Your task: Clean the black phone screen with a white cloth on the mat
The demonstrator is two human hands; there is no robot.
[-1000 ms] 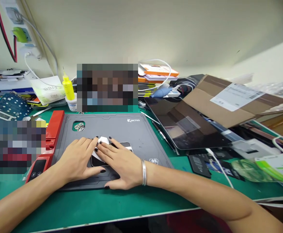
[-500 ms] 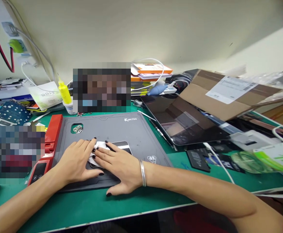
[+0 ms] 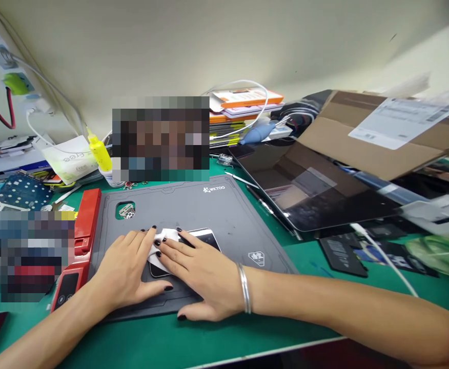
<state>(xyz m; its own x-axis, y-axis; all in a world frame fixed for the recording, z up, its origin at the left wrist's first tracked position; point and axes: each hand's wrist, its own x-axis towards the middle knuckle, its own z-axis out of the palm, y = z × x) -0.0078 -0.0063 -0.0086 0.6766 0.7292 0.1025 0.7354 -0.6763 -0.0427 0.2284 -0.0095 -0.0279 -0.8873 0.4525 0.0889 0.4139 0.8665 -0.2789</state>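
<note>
A dark smartphone (image 3: 209,237) with a pale edge lies on the grey work mat (image 3: 170,202), partly covered by my hands. Over its left part is a crumpled white tissue (image 3: 167,234). My right hand (image 3: 212,271), with a silver bangle at the wrist, rests flat across the phone, its fingers stretched over the tissue and thumb spread. Beside it, my left hand (image 3: 126,266) lies flat on the mat at the phone's left end, fingertips at the tissue's edge and thumb out. What is under the palms is hidden.
A red device (image 3: 82,236) borders the mat on the left. Right of the mat lie a large dark glass panel (image 3: 309,189) and thin tools (image 3: 274,210). A cardboard box (image 3: 382,128) stands behind the panel. A yellow bottle (image 3: 100,154) stands at the back left.
The whole view has shifted slightly, so the mat and hands appear a little farther right and lower. Both hands stay over the phone and tissue in nearly the same pose.
</note>
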